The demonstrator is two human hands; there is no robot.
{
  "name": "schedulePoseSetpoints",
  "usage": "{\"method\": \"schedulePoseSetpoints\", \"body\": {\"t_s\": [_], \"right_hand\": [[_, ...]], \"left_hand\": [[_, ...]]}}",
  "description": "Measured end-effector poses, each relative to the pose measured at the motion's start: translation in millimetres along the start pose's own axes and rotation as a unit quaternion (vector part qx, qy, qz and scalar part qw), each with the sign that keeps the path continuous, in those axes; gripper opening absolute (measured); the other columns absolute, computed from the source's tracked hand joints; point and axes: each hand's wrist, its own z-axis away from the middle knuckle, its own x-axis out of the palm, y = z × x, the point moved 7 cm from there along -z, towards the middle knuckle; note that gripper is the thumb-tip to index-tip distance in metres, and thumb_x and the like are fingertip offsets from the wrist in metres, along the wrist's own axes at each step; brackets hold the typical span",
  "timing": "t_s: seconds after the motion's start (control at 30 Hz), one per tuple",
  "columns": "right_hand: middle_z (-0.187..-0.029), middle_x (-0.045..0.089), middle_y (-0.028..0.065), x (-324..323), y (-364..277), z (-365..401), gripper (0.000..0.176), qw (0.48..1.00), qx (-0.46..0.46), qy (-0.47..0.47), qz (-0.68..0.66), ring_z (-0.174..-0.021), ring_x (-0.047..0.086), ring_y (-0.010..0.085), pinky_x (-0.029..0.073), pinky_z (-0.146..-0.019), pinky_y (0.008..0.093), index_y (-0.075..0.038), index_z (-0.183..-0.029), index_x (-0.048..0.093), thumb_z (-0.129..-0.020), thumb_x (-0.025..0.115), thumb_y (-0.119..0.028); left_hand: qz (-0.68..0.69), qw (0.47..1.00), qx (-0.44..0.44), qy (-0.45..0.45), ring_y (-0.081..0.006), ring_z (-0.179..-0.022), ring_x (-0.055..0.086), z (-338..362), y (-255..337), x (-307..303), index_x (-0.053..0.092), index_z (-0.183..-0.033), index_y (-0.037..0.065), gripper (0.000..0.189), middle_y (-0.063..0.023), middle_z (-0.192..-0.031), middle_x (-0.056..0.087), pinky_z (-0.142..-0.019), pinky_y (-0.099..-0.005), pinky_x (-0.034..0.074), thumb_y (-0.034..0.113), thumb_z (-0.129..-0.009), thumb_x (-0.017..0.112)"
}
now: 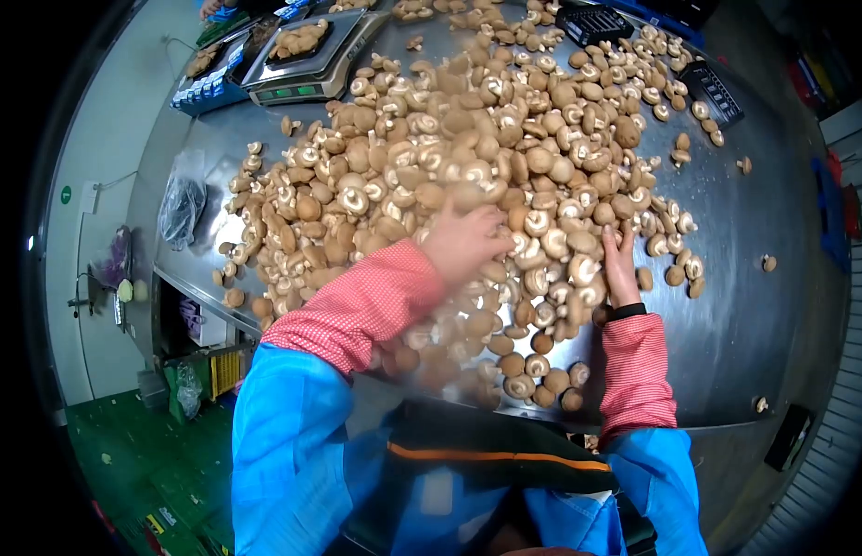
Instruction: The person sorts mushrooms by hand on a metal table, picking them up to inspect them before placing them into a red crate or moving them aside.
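A broad grey stainless-steel desk point(765, 315) fills most of the view. A wide heap of brown and cream button-shaped mushrooms point(468, 157) covers it from the near edge to the far side. A few strays lie apart on the bare metal at the right. At the far left stands a grey metal weighing scale point(310, 65) with a few mushrooms on its pan. A black slotted plastic tray point(714, 91) lies at the far right, and a dark crumpled plastic bag point(183, 206) at the left edge. The left hand point(463, 241) lies palm-down on the heap's near part; it is blurred, so I cannot tell its grip. The right hand point(621, 269) presses edge-on against the heap's right flank, its grip wide, fingers straight, holding nothing.
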Motion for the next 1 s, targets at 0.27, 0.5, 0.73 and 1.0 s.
{"method": "schedulePoseSetpoints", "body": {"t_s": [0.27, 0.5, 0.73, 1.0], "right_hand": [[-0.155, 0.036, 0.0309, 97.1, -24.9, -36.3, 0.095, 0.993, -0.028, -0.009, 0.111, -0.143, 0.040, 0.0403, 0.032, -0.118, 0.0415, 0.000, -0.159, 0.017, -0.094, 0.068, -0.049], [-0.149, 0.043, 0.0353, 162.7, -122.4, -39.1, 0.097, 0.991, -0.026, -0.123, 0.033, -0.140, 0.045, 0.0446, 0.035, -0.116, 0.0405, -0.004, -0.159, 0.021, -0.092, 0.063, -0.062], [-0.130, 0.056, 0.0374, 234.6, -216.1, 20.9, 0.091, 0.934, -0.183, -0.245, 0.185, -0.112, 0.067, 0.0429, 0.055, -0.099, 0.0468, -0.015, -0.161, 0.020, -0.093, 0.063, -0.058], [-0.120, 0.054, 0.0262, 158.9, -188.6, 100.2, 0.081, 0.912, -0.283, -0.198, 0.222, -0.097, 0.063, 0.0397, 0.053, -0.087, 0.0447, -0.008, -0.153, 0.040, -0.087, 0.075, -0.039]], "left_hand": [[-0.033, 0.991, -0.128, -0.016, -0.0358, -0.148, 0.034, -3.1, -93.3, -36.6, 0.055, -0.144, 0.030, 0.080, -0.0015, -0.153, 0.048, -0.111, -0.0769, 0.024, 0.064, -0.074, 0.077], [-0.006, 0.967, -0.255, 0.023, -0.0353, -0.147, 0.034, 12.2, -167.0, -42.1, 0.049, -0.149, 0.031, 0.082, -0.0047, -0.166, 0.027, -0.115, -0.0717, 0.025, 0.064, -0.078, 0.073], [0.081, 0.931, -0.327, 0.139, -0.0377, -0.141, 0.042, 78.7, -215.7, -36.2, 0.037, -0.156, 0.031, 0.088, -0.0120, -0.155, 0.044, -0.114, -0.0604, 0.035, 0.046, -0.080, 0.078], [0.032, 0.892, -0.311, 0.327, -0.0392, -0.131, 0.049, 171.7, -146.3, -51.5, 0.046, -0.148, 0.009, 0.076, -0.0159, -0.139, 0.055, -0.110, -0.0525, 0.038, 0.020, -0.080, 0.079]]}}
